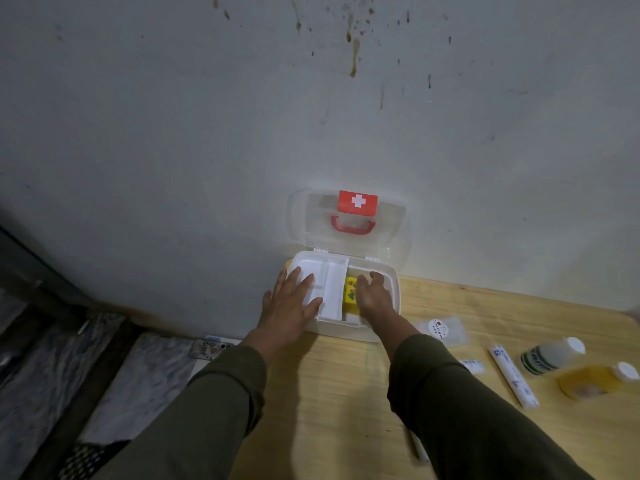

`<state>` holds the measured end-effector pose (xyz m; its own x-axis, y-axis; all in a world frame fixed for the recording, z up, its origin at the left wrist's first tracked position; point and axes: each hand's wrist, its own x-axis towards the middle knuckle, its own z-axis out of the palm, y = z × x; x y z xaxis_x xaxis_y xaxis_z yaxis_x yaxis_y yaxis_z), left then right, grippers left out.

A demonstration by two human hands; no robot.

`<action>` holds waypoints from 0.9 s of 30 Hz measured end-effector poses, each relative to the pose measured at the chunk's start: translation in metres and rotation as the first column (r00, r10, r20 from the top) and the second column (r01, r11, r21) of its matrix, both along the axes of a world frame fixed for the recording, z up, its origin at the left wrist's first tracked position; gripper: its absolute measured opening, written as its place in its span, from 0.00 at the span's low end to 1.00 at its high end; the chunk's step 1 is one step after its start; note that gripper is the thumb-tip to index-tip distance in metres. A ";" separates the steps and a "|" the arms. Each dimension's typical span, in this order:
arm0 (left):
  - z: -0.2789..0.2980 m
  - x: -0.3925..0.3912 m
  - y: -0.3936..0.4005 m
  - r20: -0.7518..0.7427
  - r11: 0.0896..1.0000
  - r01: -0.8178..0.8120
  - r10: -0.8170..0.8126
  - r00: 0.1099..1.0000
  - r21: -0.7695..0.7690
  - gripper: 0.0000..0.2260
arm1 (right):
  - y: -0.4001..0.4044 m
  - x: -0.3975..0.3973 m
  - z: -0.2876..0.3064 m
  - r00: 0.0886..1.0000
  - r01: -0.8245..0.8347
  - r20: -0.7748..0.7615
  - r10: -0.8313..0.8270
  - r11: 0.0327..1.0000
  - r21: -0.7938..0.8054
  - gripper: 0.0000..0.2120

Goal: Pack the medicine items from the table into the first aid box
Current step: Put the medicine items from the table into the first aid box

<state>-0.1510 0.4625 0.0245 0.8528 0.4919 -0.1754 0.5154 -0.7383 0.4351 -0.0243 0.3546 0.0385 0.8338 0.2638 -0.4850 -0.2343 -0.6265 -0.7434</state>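
Dim, cool indoor light; the wall (311, 116) reads grey-blue and darkens toward the upper corners. The brightest zone lies low and centre, around the open box (388, 275), whose white plastic is close to overexposed and loses inner detail. The clear lid (394, 220) shows soft pale reflections. The arms cast diffuse shadows toward the viewer on the surface (339, 393), so light comes from above and ahead. Wide-angle distortion bends the surface edge at right and stretches the sleeves (214, 410) at the bottom. The bottles (550, 355) at far right are smeared and soft; the floor (52, 358) at left is murky with noise.
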 end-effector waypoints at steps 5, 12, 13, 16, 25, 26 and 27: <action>0.002 0.000 0.000 -0.012 1.000 0.005 -0.005 1.000 -0.007 0.26 | 0.011 -0.005 0.002 0.998 0.037 -0.058 -0.032 0.995 0.094 0.23; 0.000 0.000 -0.001 -0.001 1.000 0.003 -0.003 1.000 0.006 0.26 | 0.006 -0.005 0.002 1.000 -0.018 0.011 0.017 0.993 0.113 0.24; 0.000 0.000 -0.001 0.005 1.000 0.000 0.000 1.000 0.003 0.26 | 0.004 -0.005 0.004 0.998 -0.035 0.048 0.030 0.994 0.105 0.24; 0.000 -0.002 -0.002 0.023 1.000 -0.015 0.015 1.000 -0.001 0.25 | -0.006 -0.005 0.017 0.976 -0.085 0.207 0.060 0.990 0.112 0.22; 0.009 0.008 -0.032 0.145 0.973 -0.059 0.027 0.989 0.224 0.23 | -0.082 0.023 0.053 0.767 -0.178 0.631 0.119 0.984 0.030 0.24; 0.007 0.010 -0.036 0.137 0.970 -0.067 0.035 0.990 0.235 0.23 | -0.095 0.029 0.050 0.761 -0.183 0.632 0.146 0.983 -0.007 0.25; 0.005 0.011 -0.040 0.133 0.968 -0.078 0.048 0.990 0.237 0.23 | -0.109 0.034 0.046 0.761 -0.190 0.623 0.178 0.981 -0.047 0.26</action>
